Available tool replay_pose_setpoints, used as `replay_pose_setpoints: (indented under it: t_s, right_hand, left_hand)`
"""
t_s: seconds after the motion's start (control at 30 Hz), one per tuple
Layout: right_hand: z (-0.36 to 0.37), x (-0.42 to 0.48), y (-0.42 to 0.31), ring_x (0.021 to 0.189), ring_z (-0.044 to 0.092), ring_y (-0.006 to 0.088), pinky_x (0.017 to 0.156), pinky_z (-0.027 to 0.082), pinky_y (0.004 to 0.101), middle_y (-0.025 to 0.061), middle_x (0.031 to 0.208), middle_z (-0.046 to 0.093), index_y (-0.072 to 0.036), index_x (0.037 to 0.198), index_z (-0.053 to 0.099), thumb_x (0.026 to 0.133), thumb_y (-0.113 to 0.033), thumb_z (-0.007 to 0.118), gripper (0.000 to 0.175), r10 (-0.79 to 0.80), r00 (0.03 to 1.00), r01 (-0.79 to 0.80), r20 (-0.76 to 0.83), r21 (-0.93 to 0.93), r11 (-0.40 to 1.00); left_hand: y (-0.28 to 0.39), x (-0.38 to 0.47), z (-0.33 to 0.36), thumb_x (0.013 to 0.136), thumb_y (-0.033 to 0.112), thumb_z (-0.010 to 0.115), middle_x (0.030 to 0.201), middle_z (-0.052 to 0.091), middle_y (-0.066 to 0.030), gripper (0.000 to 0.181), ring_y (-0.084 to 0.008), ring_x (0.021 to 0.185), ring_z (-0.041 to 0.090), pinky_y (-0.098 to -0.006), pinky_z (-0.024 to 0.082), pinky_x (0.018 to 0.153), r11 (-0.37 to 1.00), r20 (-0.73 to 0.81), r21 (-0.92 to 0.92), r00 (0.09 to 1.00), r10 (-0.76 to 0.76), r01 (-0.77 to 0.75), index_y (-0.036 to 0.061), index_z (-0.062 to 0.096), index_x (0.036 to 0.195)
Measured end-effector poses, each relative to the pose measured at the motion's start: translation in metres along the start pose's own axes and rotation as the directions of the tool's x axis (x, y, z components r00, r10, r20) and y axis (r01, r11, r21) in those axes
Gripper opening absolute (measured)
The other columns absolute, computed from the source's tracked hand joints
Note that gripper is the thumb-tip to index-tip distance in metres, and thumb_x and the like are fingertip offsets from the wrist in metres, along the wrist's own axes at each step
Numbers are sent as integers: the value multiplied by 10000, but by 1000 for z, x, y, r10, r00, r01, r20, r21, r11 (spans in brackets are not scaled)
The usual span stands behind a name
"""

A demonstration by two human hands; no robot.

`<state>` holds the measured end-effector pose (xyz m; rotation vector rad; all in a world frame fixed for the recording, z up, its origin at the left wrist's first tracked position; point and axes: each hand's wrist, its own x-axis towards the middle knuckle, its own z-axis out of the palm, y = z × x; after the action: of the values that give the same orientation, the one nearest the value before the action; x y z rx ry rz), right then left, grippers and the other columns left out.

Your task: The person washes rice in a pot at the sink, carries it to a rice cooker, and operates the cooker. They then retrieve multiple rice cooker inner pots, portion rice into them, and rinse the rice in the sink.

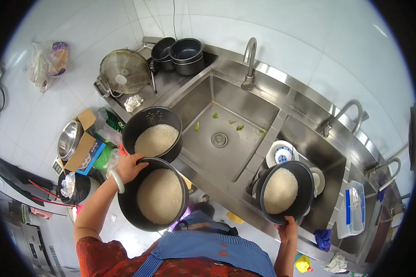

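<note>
Three dark rice cooker inner pots hold white rice grains. My left hand (127, 168) grips the rim of the nearer left pot (126, 207), its fingers over the edge. Behind that one, close against it, a second pot (154, 117) stands at the sink's left front corner. My right hand (288, 229) holds the third pot (306, 180) by its lower rim, tilted, over the front of the right basin. Rice (280, 191) lies to one side in it. Partly hidden behind this pot are white plates (272, 155), one with a blue pattern.
Green leaf scraps (240, 127) lie around the drain in the large steel basin (208, 155). Curved faucets (251, 62) line the back. At the back left are a metal fan (124, 71) and black pots (186, 52). A clear plastic container (358, 211) sits at the right.
</note>
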<state>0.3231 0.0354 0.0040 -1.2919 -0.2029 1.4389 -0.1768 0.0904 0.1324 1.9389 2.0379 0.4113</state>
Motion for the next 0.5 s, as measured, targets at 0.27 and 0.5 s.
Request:
replay_pose_setpoints:
  t_s: [0.27,0.5]
  right_hand:
    - [42,40,0,582,570,231,405,427,324,109,800,582,-12,936,496,734,-94,465,220,-30,994,36,-105,56,998]
    - [101,66,2,579,576,286,405,445,364,148,780,567,43,951,475,727,-65,470,248,-29,977,61,-213,144,988]
  left_hand:
    - [-6,155,8,755,197,597,770,594,-166,196,-335,725,571,-378,448,621,968,19,53,970,243,-244,53,591,888]
    - [-9,291,55,768,266,585,744,597,-148,185,-336,712,569,-421,442,636,898,130,82,898,420,-432,109,579,865]
